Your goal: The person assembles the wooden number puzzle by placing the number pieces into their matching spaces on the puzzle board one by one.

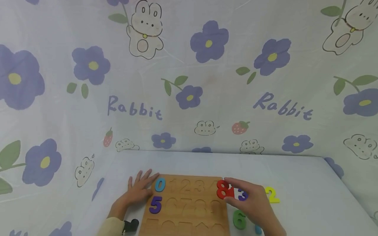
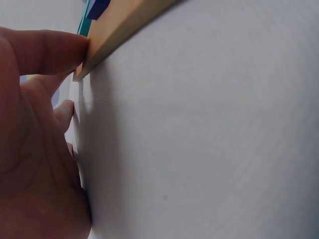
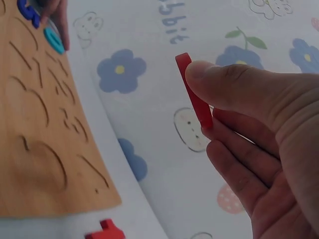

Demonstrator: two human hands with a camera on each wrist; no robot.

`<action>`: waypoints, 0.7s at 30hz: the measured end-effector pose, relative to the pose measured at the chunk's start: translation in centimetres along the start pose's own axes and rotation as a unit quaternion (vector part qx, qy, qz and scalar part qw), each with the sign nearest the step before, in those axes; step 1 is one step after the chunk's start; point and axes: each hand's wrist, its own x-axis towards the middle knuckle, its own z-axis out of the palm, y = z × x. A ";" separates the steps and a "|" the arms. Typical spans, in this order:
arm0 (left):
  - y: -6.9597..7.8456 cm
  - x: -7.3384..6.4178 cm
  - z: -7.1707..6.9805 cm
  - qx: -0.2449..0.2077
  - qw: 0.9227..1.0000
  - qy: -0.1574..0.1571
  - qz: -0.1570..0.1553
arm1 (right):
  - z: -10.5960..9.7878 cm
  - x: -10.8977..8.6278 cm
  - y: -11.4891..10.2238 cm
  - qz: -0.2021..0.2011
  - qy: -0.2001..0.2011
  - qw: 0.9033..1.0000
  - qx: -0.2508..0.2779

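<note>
In the head view my right hand (image 1: 255, 200) pinches a red number 8 (image 1: 222, 189) between thumb and fingers, over the right edge of a wooden number board (image 1: 183, 214). The right wrist view shows this 8 (image 3: 193, 92) edge-on, raised above the table. My left hand (image 1: 137, 191) lies at the board's left edge with fingers spread. In the left wrist view its thumb (image 2: 55, 50) touches the board's side. A blue 0 (image 1: 156, 185) and a purple 5 (image 1: 159, 206) sit at the board's left; other number recesses show bare wood.
Right of the board lie a red piece (image 1: 232, 192) partly behind the 8, a purple 3 (image 1: 243, 196), a yellow 2 (image 1: 274, 200), a green 6 (image 1: 235, 219) and a mostly hidden blue piece (image 1: 258, 230). A patterned cloth (image 1: 206, 75) hangs behind the white table (image 1: 310, 193).
</note>
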 end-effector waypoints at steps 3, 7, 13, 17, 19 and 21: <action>0.1 0.0 0.0 0.003 1.000 0.000 -0.001 | 1.3 0.4 -0.4 0.002 -0.013 1.000 0.019; 0.1 0.1 0.1 0.005 1.000 -0.003 -0.005 | 3.0 0.7 -0.4 0.004 -0.031 0.998 0.059; 0.0 0.4 0.2 0.005 1.000 -0.004 -0.009 | 5.6 0.9 0.3 0.009 -0.066 0.996 0.061; -0.1 0.4 0.3 0.006 1.000 -0.003 -0.008 | 7.1 0.9 1.1 0.008 -0.095 0.994 0.048; -0.1 0.3 0.2 0.006 1.000 -0.003 -0.007 | 7.6 0.8 1.5 0.008 -0.107 0.993 0.053; 0.0 0.2 0.2 0.004 1.000 -0.001 -0.004 | 8.2 0.7 1.8 0.005 -0.120 0.991 0.056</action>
